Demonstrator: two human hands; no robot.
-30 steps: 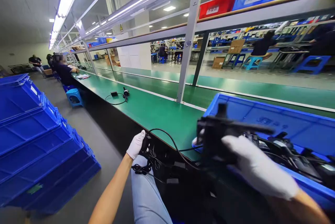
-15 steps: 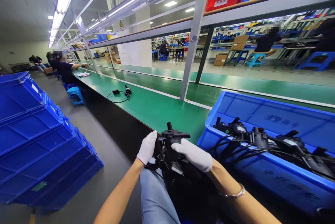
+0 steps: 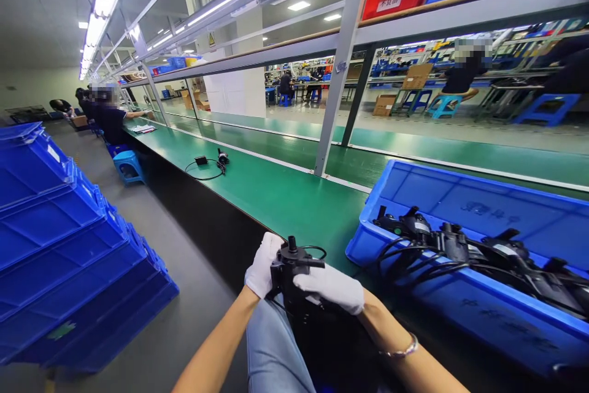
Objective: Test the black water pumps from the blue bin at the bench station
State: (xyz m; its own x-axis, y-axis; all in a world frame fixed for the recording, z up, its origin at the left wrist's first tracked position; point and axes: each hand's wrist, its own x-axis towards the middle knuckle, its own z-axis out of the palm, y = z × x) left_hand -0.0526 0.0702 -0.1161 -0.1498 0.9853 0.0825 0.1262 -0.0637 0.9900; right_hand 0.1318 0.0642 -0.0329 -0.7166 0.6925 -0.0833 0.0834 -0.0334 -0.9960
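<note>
A black pump-like device [image 3: 292, 264] with a short upright spout and a side tube is held over my lap, in front of the bench edge. My left hand [image 3: 264, 265], in a white glove, grips its left side with curled fingers. From the right, my right hand [image 3: 332, 289], also gloved, holds the device's body, thumb across its front. A black cable loops behind the device. Its lower part blends into the dark area below, and the fingertips behind it are hidden.
At the right, a blue crate [image 3: 418, 304] holds several black devices with cables. Another device [image 3: 223, 159] with a cable and small black box lies on the green bench [image 3: 267, 187]. Blue crates [image 3: 59, 258] are stacked left. People sit farther along.
Both hands have shifted slightly with the device, which now looks turned and sits a little lower and left. A cable loop now shows behind it; the white label below is out of sight.
</note>
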